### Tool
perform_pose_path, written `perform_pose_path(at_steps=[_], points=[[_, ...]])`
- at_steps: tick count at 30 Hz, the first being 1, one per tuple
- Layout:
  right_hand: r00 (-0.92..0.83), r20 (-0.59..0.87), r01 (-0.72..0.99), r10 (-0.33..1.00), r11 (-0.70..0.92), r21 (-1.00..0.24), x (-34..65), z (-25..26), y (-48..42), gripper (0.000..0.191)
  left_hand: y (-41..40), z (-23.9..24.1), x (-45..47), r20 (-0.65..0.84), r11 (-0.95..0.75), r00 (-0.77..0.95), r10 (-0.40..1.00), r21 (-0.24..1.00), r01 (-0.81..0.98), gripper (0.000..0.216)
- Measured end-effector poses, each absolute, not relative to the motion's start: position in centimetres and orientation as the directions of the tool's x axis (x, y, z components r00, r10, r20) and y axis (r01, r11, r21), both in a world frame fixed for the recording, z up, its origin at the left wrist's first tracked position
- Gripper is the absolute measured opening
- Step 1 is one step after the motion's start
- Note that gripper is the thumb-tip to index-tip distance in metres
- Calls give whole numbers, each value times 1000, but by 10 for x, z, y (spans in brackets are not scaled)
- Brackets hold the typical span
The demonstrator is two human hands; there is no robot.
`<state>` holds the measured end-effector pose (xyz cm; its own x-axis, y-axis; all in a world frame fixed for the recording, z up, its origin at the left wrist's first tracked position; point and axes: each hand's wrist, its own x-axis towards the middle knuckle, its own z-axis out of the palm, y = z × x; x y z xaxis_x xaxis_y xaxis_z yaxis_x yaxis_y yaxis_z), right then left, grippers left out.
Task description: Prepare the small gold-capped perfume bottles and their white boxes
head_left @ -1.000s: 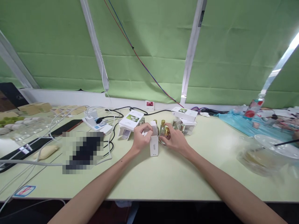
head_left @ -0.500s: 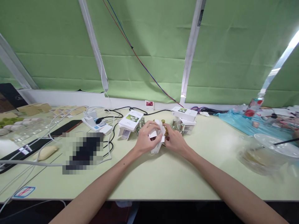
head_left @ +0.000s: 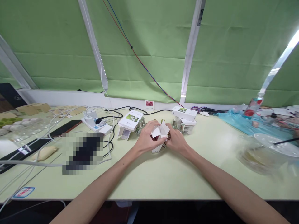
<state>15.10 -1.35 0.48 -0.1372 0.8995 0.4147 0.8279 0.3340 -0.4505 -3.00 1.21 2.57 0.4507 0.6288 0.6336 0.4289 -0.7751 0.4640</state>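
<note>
My left hand (head_left: 147, 138) is wrapped round a small white carton (head_left: 163, 132) whose top flaps stand open. The carton is upright and tilted a little, and something dark red shows at its opening. Against the carton's right side is my right hand (head_left: 176, 139), its fingers curled. A sliver of something gold and brown shows by those fingers; most of it is hidden. Behind the hands stand small bottles with shiny caps, some silver-coloured (head_left: 181, 126) on the right and one gold-coloured cap (head_left: 163, 121) in the middle.
White printed boxes (head_left: 131, 120) lie left and right (head_left: 184, 113) behind the bottles. Cables, a power strip (head_left: 94, 124) and a pale yellow oval object (head_left: 45, 153) are at left. A lidded plastic tub (head_left: 259, 155) and blue sheet (head_left: 233, 123) are at right.
The carton's open flaps have shifted slightly right, and my left thumb now reaches further across its front. My right hand has closed in on the carton's side, covering more of the gold-coloured item.
</note>
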Motion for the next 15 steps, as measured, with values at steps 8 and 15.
perform_pose_path(at_steps=[8,15], points=[[-97,458,802,884,342,-489,151,4,-15,54,12,26,-30,615,-765,460,641,458,453,46],[-39,489,764,872,342,-547,152,6,-17,54,9,31,-31,524,-718,492,696,521,461,53]])
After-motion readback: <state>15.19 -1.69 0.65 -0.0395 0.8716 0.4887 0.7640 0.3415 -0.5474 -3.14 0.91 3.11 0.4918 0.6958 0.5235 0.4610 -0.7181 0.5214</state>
